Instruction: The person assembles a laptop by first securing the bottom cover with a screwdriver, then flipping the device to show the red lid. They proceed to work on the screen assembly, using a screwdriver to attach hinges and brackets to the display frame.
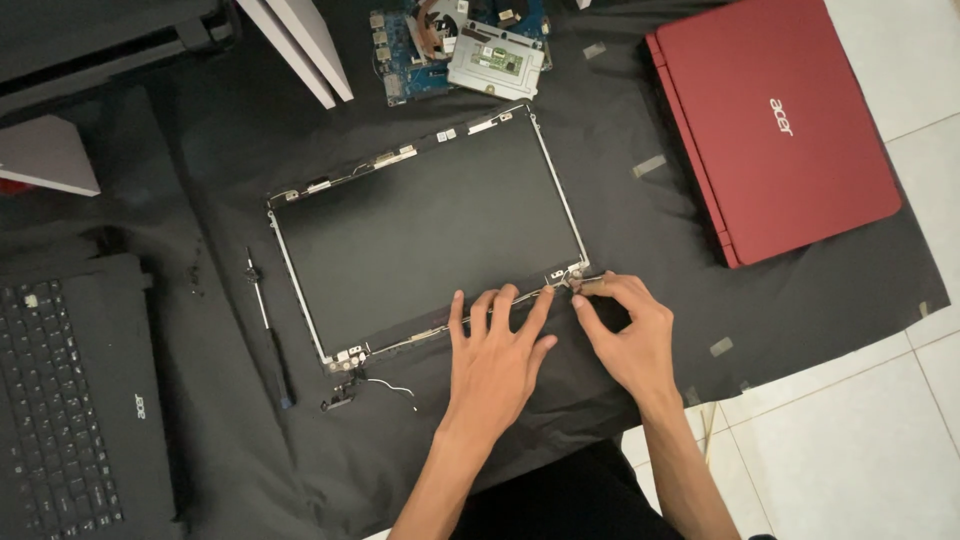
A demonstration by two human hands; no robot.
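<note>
A bare laptop screen panel [425,225] in its metal-edged frame lies tilted on a black cloth [620,200]. My left hand [495,350] rests flat, fingers spread, on the panel's near edge. My right hand [625,330] pinches a small part or thin cable [585,284] at the panel's near right corner, by the hinge bracket [565,275]. What exactly the fingers hold is too small to tell.
A closed red laptop [775,120] lies at the right. A black laptop base with keyboard [70,400] sits at the left. A circuit board and touchpad [470,45] lie at the top. A screwdriver [268,325] and a loose hinge with wire [345,393] lie left of the panel. White tile floor [860,440] shows at the right.
</note>
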